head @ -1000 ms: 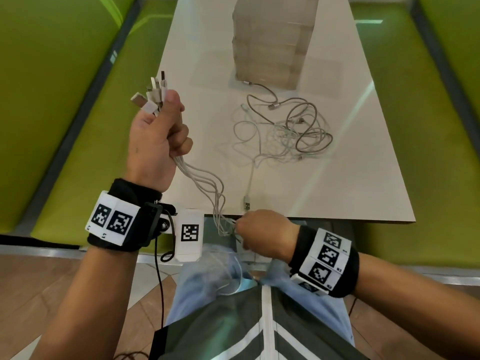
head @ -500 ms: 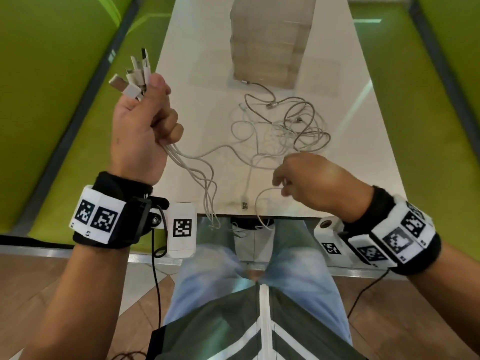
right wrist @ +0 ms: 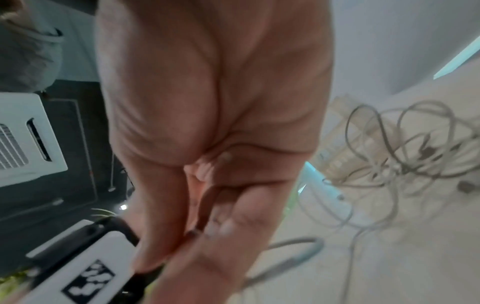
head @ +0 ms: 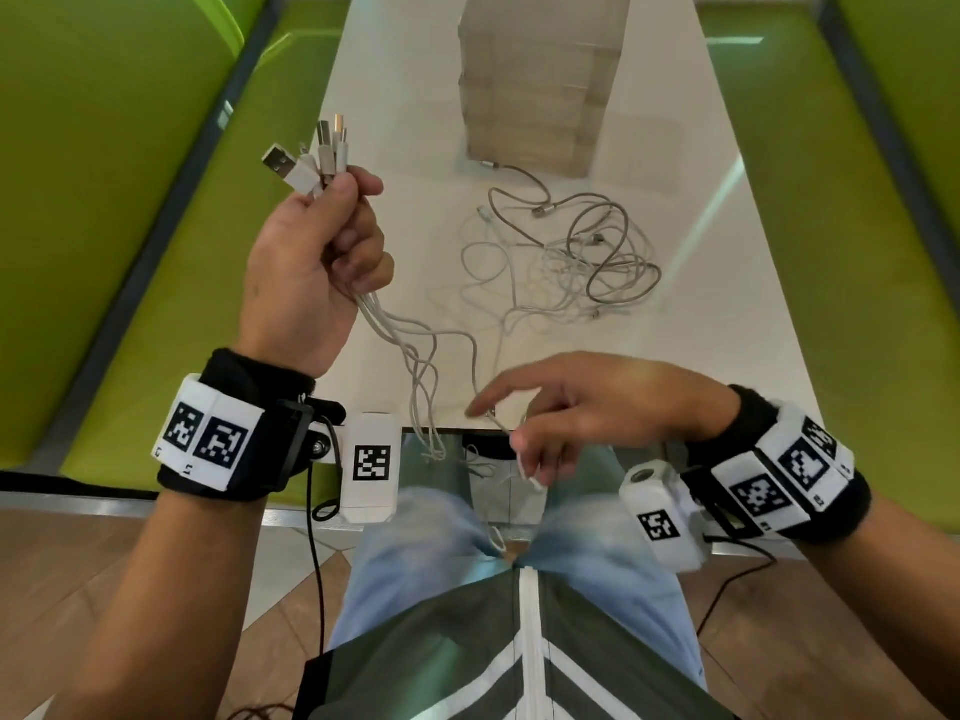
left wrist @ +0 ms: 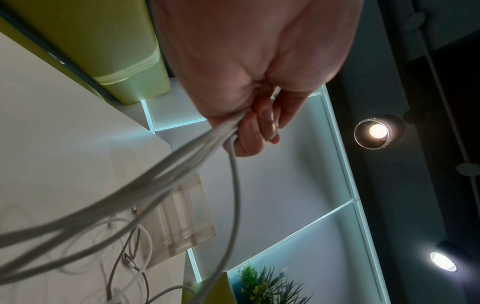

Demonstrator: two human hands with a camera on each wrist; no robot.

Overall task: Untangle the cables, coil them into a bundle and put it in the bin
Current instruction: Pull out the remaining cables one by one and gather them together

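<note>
My left hand (head: 322,262) is raised left of the table and grips a bunch of white cables (head: 415,350) just below their USB plugs (head: 311,158), which stick up out of the fist. The strands sag down past the table's near edge. In the left wrist view the fingers (left wrist: 249,127) curl round the bunch (left wrist: 182,164). My right hand (head: 561,407) hovers at the near edge with the index finger straight. Its lower fingers curl on a thin white cable (head: 535,478). The right wrist view is blurred. A loose tangle of cables (head: 587,262) lies mid-table. The clear bin (head: 540,80) stands behind it.
The white table (head: 727,330) is narrow, with green benches (head: 130,200) along both sides. My lap is right under the near edge, where cable loops hang down. Black wrist-camera leads (head: 317,537) dangle below both wrists.
My right hand rose from the table edge, pulled a cable to the right, then came back left and lower with its index finger out. My left hand kept its grip on the bunch.
</note>
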